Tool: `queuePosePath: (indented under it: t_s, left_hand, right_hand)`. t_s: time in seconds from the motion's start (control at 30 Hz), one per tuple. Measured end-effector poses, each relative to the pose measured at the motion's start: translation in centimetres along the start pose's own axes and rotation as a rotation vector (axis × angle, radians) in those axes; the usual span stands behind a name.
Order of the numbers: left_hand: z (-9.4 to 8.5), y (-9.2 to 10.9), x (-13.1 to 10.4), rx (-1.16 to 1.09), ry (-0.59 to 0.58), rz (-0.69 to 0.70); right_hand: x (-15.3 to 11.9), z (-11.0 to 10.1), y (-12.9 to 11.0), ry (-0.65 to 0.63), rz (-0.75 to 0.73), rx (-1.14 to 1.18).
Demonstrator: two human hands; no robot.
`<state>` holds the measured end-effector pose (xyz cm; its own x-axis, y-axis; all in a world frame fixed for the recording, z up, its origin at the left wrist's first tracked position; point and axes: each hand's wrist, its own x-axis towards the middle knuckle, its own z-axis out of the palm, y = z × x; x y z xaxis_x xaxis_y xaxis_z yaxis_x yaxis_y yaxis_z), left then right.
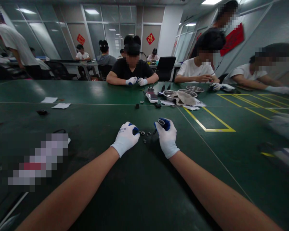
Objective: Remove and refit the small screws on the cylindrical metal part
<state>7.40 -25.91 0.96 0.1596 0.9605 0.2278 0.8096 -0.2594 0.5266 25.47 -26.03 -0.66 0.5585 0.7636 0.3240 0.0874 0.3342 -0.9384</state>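
Working over a green table (pixel 135 192), a person in white gloves (pixel 124 147) with blue palms is holding a dark cylindrical part (pixel 161 122) in the right hand (pixel 167 138), and from where I am standing its pale rim is tilting upward. Taking the tiny rings (pixel 144 141) lying between the hands as the centre of a clock, with twelve pointing away from the worker, the right hand is sitting at three o'clock, its thumb and fingers clamped around the part just below that rim. At nine o'clock the left hand (pixel 126 136) is lying low, its fingers curling toward the thumb just beside a larger round piece (pixel 142 132); whether anything is being pinched there, or glove and piece are touching, I cannot tell. The cylindrical part is looking stiff and fairly light, probably metal or hard plastic, and perhaps a little slippery; its sides are offering the surest hold, leaving the rim uncovered. The tiny rings are appearing hard rather than fragile, but small enough to be rolling away easily, so a fingertip pinch across the outer edge is probably suiting them best. Farther off, at one o'clock, metal bowls (pixel 168 97) are standing, and at twelve a co-worker in black (pixel 135 71) is bringing two gloved hands together.
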Motion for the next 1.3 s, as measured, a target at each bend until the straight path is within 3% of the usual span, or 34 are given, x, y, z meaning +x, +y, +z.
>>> queuePosePath:
  t_s: [0.2, 0.33, 0.57, 0.8, 1.3]
  left_hand:
    - [-0.8, 0.0, -0.5, -0.008, -0.045, -0.01]
    - [-1.5, 0.2, -0.2, -0.264, -0.016, 0.022]
    - [-2.7, 2.0, -0.1, -0.682, 0.018, 0.098]
    - [-4.0, 3.7, -1.2, -0.563, -0.062, 0.235]
    - [-5.6, 5.0, -0.9, -0.523, -0.248, 0.273]
  right_hand:
    - [-0.9, -0.5, -0.4, -0.166, -0.088, -0.085]
    - [-1.3, -0.6, -0.4, -0.223, -0.165, -0.141]
    - [-2.1, -0.6, -0.8, -0.447, -0.237, -0.147]
    - [-2.8, -0.9, -1.7, -0.604, -0.272, -0.093]
    - [-3.0, -1.1, -2.2, -0.687, -0.348, -0.142]
